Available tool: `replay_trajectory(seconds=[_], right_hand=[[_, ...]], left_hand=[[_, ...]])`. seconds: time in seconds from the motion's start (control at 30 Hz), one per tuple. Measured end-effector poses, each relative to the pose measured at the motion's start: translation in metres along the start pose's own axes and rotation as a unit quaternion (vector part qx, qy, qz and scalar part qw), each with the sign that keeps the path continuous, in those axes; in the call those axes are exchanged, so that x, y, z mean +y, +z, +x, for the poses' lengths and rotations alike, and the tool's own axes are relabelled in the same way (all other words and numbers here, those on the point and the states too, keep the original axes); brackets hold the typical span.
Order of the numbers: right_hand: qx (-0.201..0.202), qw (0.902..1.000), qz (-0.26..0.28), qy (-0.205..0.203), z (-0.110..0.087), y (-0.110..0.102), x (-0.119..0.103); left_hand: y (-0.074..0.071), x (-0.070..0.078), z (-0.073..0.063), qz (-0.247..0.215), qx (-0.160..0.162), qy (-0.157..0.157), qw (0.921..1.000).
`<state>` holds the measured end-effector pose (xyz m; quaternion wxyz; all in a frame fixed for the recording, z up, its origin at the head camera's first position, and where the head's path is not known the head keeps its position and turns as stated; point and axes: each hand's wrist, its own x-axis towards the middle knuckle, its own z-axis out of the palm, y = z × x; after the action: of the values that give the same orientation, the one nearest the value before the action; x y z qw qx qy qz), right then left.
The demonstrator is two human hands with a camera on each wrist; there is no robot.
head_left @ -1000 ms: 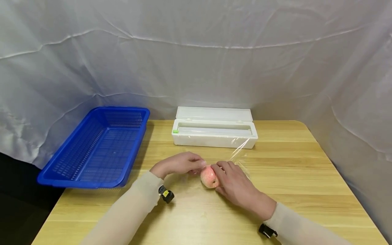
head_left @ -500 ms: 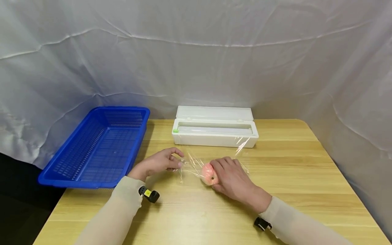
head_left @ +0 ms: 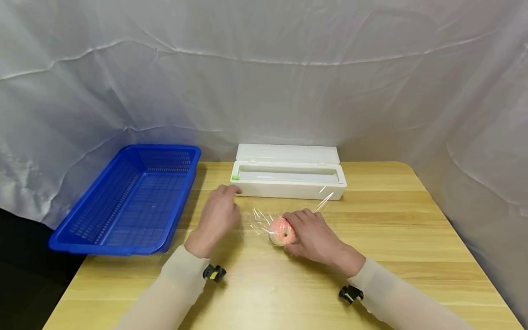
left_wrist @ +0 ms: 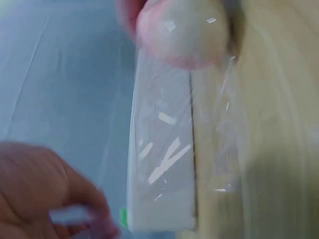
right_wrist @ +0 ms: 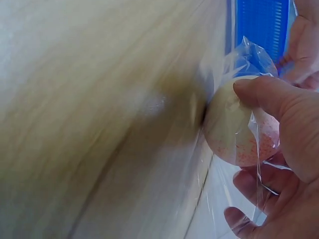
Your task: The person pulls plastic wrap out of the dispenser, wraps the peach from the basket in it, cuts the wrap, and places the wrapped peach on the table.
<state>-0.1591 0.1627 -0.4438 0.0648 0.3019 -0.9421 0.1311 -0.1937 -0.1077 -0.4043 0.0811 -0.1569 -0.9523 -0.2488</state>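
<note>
A pink and pale yellow apple (head_left: 283, 231) lies on the table under clear cling film (head_left: 261, 222). My right hand (head_left: 313, 238) grips it from the right, thumb on its near side in the right wrist view and fingers round the other. The film's crumpled end sticks out to the apple's left, and glints of it run back towards the white wrap box (head_left: 288, 189). My left hand (head_left: 218, 215) is off the film, near the box's left end, its fingers loosely bent with nothing seen in them. It is blurred in the left wrist view (left_wrist: 55, 194).
The box stands at the back with its lid (head_left: 286, 153) up, a roll (head_left: 288, 176) inside and a green slider (head_left: 235, 177) at its left end. A blue plastic basket (head_left: 162, 238) stands at the left. Pale cloth (head_left: 264, 91) hangs behind the wooden table (head_left: 396, 220).
My left hand first pulled the film out leftward from the apple, then let it go and moved up towards the box. My right hand keeps its grip on the apple.
</note>
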Motion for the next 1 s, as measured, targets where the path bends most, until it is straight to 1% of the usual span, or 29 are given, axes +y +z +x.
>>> replay_trajectory(seconds=[0.03,0.07,0.1,0.13,0.17,0.2,0.23,0.3,0.37,0.5,0.57,0.67,0.8,0.87,1.0], right_hand=[[-0.005,1.0000,0.005,0.001,0.000,0.000,0.000],[-0.010,0.9999,0.008,0.003,0.001,-0.001,0.000],[-0.012,0.9999,0.009,0.004,0.001,-0.001,0.000],[-0.017,0.9998,0.012,0.006,0.002,-0.001,0.001],[-0.019,0.9997,0.013,0.007,0.002,-0.001,0.001],[-0.021,0.9996,0.015,0.008,0.003,-0.001,0.002],[-0.024,0.9995,0.017,0.010,0.003,-0.001,0.002],[-0.028,0.9993,0.021,0.013,0.004,0.000,0.003],[-0.028,0.9990,0.031,0.016,0.005,0.000,0.003],[-0.014,0.9977,0.060,0.028,0.005,0.001,0.007],[-0.010,0.9968,0.071,0.035,0.004,0.001,0.010],[-0.013,0.9961,0.072,0.048,0.003,0.001,0.012],[-0.005,0.9962,0.065,0.057,0.003,0.003,0.014],[0.002,0.9962,0.063,0.060,0.003,0.004,0.015],[0.014,0.9942,0.076,0.076,0.005,0.007,0.018]], left_hand=[[0.003,0.006,-0.002,0.014,0.006,0.054,0.9984],[0.007,0.011,-0.004,0.021,0.006,0.112,0.9935],[0.011,0.017,-0.007,0.030,-0.005,0.166,0.9857],[0.017,0.023,-0.009,0.040,-0.022,0.207,0.9772],[0.022,0.027,-0.012,0.050,-0.041,0.239,0.9690],[0.029,0.031,-0.014,0.063,-0.057,0.257,0.9627],[0.035,0.033,-0.016,0.075,-0.070,0.265,0.9588],[0.046,0.034,-0.019,0.093,-0.087,0.261,0.9568],[0.054,0.033,-0.018,0.100,-0.094,0.252,0.9580],[0.058,0.031,-0.013,0.090,-0.097,0.234,0.9632],[0.057,0.030,-0.010,0.075,-0.105,0.224,0.9659],[0.056,0.029,-0.006,0.044,-0.123,0.209,0.9691],[0.053,0.027,0.000,0.000,-0.154,0.176,0.9723],[0.053,0.026,0.003,-0.020,-0.167,0.159,0.9729],[0.053,0.022,0.009,-0.057,-0.180,0.138,0.9722]])
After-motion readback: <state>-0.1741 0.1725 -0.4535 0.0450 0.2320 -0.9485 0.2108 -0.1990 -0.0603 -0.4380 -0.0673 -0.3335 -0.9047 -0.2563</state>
